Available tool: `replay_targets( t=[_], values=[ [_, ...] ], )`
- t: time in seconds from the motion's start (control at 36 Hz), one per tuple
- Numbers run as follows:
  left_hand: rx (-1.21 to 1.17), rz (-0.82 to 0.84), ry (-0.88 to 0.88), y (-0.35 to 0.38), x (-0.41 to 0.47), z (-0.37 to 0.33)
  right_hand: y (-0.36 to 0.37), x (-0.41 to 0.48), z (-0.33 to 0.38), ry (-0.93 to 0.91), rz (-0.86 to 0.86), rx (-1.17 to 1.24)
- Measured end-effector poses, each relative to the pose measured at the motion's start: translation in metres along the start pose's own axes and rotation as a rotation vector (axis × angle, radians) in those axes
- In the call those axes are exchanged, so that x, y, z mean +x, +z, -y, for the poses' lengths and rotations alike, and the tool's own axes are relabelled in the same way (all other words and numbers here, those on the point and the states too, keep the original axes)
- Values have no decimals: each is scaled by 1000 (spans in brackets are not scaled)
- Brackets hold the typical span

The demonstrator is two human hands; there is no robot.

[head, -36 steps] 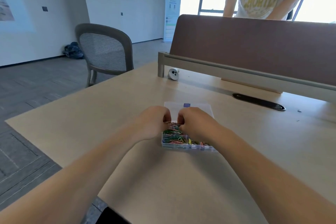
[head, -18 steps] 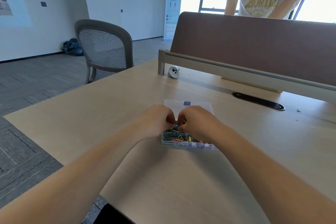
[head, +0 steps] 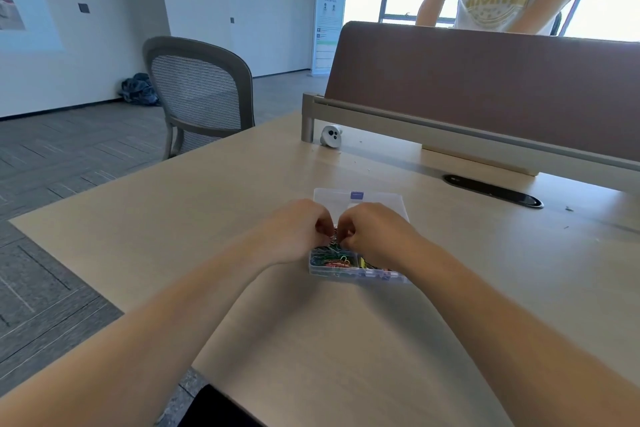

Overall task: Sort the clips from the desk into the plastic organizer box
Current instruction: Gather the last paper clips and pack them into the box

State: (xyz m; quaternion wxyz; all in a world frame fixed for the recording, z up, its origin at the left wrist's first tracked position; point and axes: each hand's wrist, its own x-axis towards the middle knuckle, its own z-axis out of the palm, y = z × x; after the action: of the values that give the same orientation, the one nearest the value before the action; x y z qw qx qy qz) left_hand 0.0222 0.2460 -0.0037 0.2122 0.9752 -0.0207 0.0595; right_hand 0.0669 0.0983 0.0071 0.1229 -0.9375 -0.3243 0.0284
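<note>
Grey mesh chair (head: 201,97), centre left. Small white camera (head: 331,136) at left end of brown divider (head: 485,87). Black grommet (head: 493,191), right.

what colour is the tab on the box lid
Blue tab, seen best in the head view.

Bare forearms (head: 166,315), dk garment (head: 214,407) at lap

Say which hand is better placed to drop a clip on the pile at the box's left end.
Left, probably: the left hand is beside that pile of clips; the right hand covers the right end of the box.
</note>
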Motion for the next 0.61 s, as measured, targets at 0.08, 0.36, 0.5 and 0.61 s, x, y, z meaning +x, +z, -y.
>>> replay_targets(
  t=[0.08,0.36,0.5,0.61],
  values=[
    [0,-7,-6,1,0,-2,0,-2,-1,-5,-8,15],
    [16,-41,19,5,-2,1,-4,-6,-3,-25,-3,58],
    [-1,-50,46,3,-1,2,-4,-6,-4,-28,-1,57],
    [-9,-71,47,3,-1,4,-3,-5,-5,-23,-13,60]
  ],
)
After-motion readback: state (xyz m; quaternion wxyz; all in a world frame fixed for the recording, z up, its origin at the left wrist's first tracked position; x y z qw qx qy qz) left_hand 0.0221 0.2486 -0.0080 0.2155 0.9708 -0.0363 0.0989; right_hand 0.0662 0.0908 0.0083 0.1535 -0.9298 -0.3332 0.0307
